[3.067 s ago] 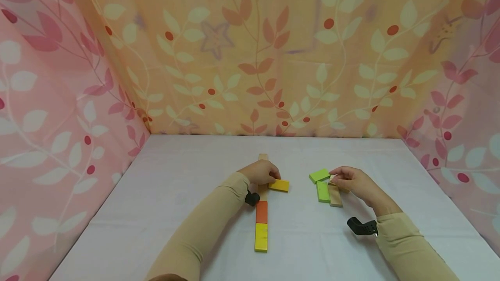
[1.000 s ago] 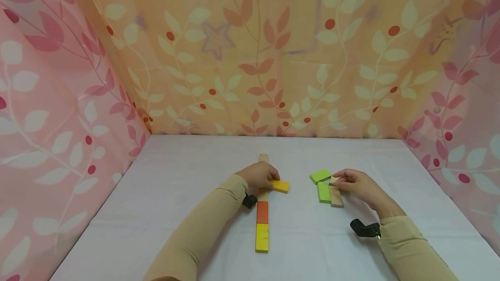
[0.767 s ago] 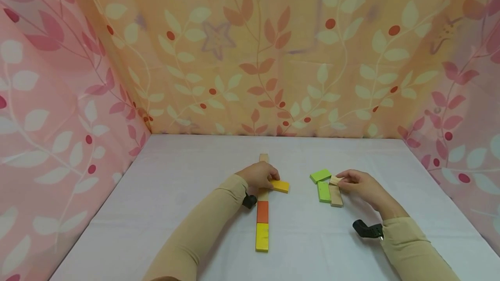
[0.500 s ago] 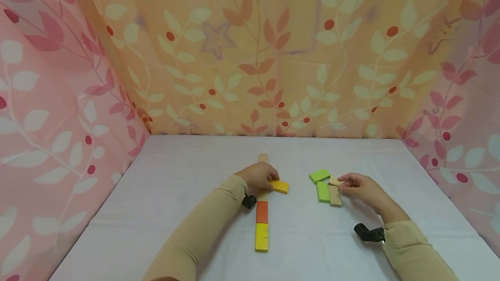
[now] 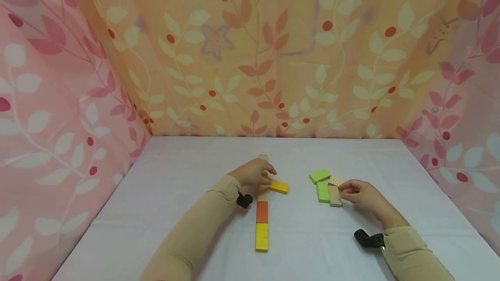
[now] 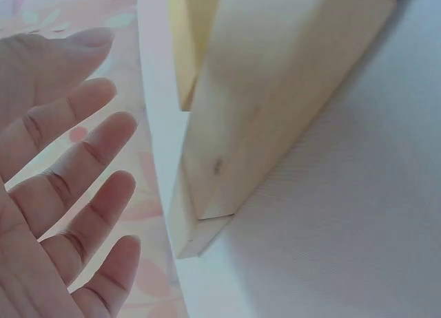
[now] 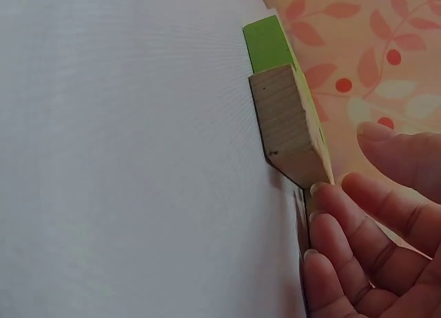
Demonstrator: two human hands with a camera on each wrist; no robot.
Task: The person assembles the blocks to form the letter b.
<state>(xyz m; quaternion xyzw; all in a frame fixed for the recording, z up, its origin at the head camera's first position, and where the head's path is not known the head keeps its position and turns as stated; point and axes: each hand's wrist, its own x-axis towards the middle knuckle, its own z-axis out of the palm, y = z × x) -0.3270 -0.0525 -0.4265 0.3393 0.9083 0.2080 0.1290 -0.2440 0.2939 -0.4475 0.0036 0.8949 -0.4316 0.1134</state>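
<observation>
My left hand (image 5: 252, 172) hovers over a column of blocks, its relaxed fingers (image 6: 79, 160) apart from the wood in the left wrist view. Under it are plain wooden blocks (image 6: 241, 125), partly hidden in the head view. An orange-yellow block (image 5: 279, 187) juts out rightward from the column. An orange block (image 5: 262, 212) and a yellow block (image 5: 261, 236) continue it at the near end. My right hand (image 5: 361, 194) is beside a plain block (image 5: 334, 195), loosely bent fingertips (image 7: 318, 191) right at its corner and the thumb held away.
Left of that plain block lie a green block (image 5: 323, 191) and, behind, another green block (image 5: 320, 176). One more plain block (image 5: 335, 181) sits partly hidden behind my right fingers. A white cloth (image 5: 187, 159) covers the table; patterned curtains (image 5: 250, 55) rise along its back and sides.
My left hand has let go and drawn slightly left, off the orange-yellow block. My right hand has moved from the rear plain block toward me, to the nearer one's edge. The blocks look unmoved.
</observation>
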